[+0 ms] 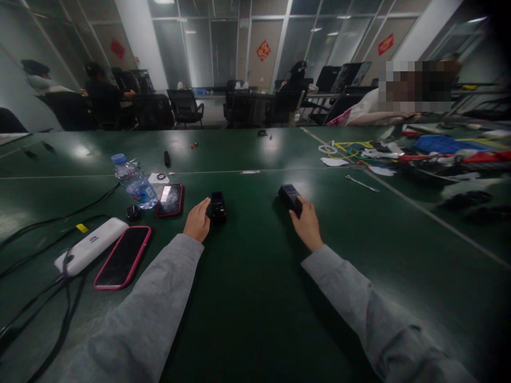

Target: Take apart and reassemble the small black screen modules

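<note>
On the green table, a black handheld device (pixel 218 206) with a small screen and buttons lies in front of me. Just left of it is my left hand (pixel 197 220), fingers stretched out, the fingertips close to its side; whether they touch it I cannot tell. Farther right, my right hand (pixel 307 223) has its thumb and fingers around the near end of a second, similar black device (pixel 290 194). That device is turned at an angle, its far end pointing up and left. My right fingers cover part of its lower end.
To the left are a phone in a pink case (pixel 123 258), a red-edged phone (pixel 170 200), a white power bank (pixel 93 244), a water bottle (pixel 134 182) and black cables (pixel 67 308). At right lie a wrench (pixel 362 184) and a heap of cables and tools (pixel 443 146). A person (pixel 371 106) leans on the far edge.
</note>
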The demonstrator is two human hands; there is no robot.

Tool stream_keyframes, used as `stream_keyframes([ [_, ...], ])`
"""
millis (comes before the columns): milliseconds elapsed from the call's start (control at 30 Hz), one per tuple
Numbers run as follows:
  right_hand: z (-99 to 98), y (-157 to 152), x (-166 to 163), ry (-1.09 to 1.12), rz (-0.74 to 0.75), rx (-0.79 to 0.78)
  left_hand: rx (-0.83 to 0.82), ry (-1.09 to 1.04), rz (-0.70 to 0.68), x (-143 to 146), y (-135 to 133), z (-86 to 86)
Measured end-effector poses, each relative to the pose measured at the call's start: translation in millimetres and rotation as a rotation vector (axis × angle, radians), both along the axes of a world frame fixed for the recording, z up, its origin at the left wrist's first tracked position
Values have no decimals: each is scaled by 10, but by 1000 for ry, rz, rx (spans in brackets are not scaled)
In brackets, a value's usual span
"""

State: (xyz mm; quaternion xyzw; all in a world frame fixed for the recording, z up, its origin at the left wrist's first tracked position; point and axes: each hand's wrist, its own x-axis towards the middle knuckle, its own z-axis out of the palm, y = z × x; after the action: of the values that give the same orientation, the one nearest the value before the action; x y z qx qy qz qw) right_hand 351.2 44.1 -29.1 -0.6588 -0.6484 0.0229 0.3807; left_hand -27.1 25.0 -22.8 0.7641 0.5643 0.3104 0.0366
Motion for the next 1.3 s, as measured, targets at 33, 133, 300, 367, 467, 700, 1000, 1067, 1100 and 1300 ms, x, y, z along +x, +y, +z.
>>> stream_keyframes([
  [33, -3, 1, 2, -2, 0, 5, -32, 60, 24, -5, 3, -20],
  [133, -9, 2, 5, 4, 7, 30, -122, 210, 94, 4, 0, -78],
  [300, 34, -26, -22, 10, -11, 74, -153, 282, 98, 23, -5, -87],
  [367, 78, -50, -44, 11, -28, 113, -154, 283, 100, 27, -6, -68],
  [467, 165, -101, -87, 7, -30, 189, -158, 289, 105, 41, -12, -44],
  [700, 351, -282, -360, -57, 15, 315, -162, 303, 100, 58, -16, -40],
  [1000, 245, -208, -797, -158, 198, 124, -161, 300, 99, 28, 18, -80],
  [1067, 229, -188, -794, -171, 182, 105, -158, 297, 100, 28, 16, -79],
  [1100, 223, -184, -785, -178, 167, 93, -157, 296, 101, 29, 14, -76],
  [1300, 186, -172, -738, -205, 93, 38, -159, 292, 96, 31, 2, -56],
])
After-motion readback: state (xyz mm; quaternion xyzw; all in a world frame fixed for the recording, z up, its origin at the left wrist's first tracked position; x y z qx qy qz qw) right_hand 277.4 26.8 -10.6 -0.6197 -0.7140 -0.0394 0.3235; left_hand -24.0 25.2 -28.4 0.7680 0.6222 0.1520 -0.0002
